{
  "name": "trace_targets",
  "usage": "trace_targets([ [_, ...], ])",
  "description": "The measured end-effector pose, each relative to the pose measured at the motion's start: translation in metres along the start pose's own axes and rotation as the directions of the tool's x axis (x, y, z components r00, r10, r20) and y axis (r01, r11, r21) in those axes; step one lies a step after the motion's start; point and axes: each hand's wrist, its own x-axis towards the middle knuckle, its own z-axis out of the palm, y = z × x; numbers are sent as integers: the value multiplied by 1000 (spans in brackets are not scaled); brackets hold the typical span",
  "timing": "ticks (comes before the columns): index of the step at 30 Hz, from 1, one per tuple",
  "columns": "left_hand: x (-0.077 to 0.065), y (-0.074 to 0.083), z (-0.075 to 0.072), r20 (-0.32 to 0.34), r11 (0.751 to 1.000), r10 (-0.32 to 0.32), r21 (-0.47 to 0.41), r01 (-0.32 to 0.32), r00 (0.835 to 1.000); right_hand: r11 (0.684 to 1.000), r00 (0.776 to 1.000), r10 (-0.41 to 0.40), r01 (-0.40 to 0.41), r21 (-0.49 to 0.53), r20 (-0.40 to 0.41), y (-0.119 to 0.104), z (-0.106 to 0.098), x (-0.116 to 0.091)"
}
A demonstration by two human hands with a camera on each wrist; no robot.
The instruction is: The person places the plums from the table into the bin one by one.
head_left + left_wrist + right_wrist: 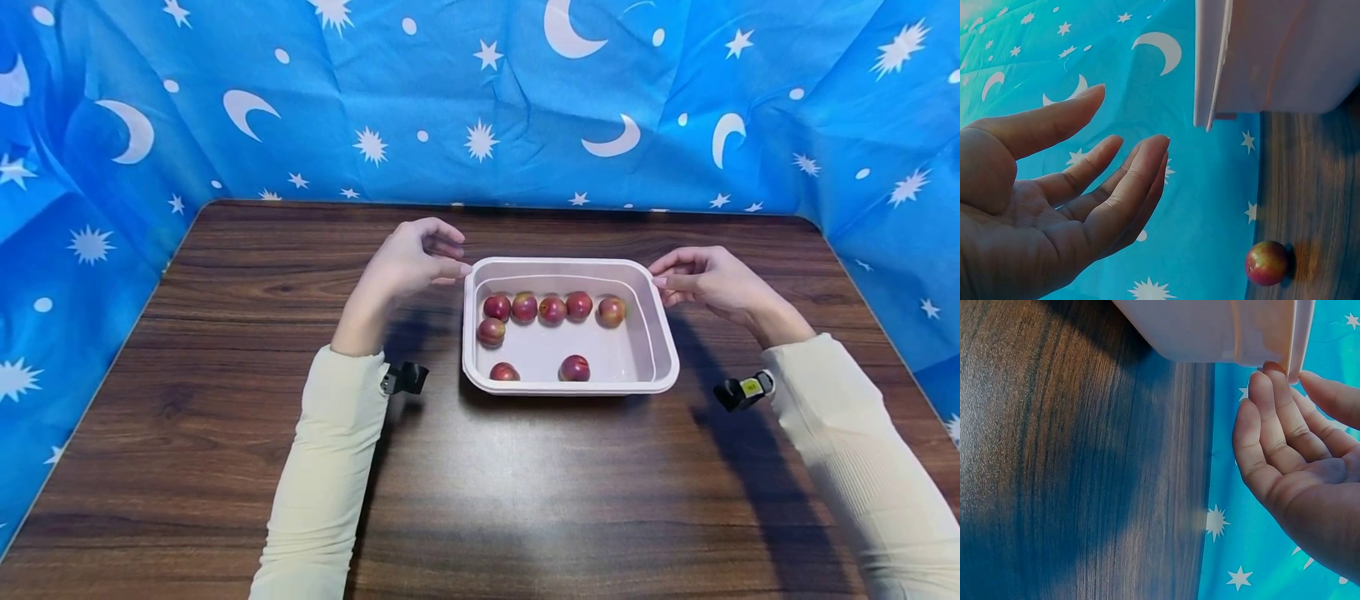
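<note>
A white rectangular plastic tub (pixel 570 387) is on the table, with several red-and-yellow plums (pixel 552 311) inside. Most of the fruit lines the tub's far side and left end; two plums lie near the front wall. My right hand (pixel 708 279) pinches the rim at the far right corner, thumb on one side and fingertips on the other in the right wrist view. At the far left corner my left hand (pixel 412 258) has its fingers loosely spread, thumb tip close to the rim. The left wrist view shows a gap between these fingers (pixel 1132 181) and the tub.
Another plum (pixel 1267 263) lies on the table outside the tub in the left wrist view; the head view does not show it. Dark wood-grain tabletop (pixel 517 500) surrounds the tub. A blue cloth (pixel 450 100) with white moons and stars hangs behind the table and along both sides.
</note>
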Motion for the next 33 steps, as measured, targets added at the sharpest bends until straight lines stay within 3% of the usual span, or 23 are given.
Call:
trace_targets([
  [17,6,-13,-22,29,999,18,-38,-17,999,1000,1000,8,-8,5,-5,-1,-1,1],
  [33,17,-32,-44,-14,994,-85,-64,84,996,1000,1000,5,-5,21,2,0,0,0],
])
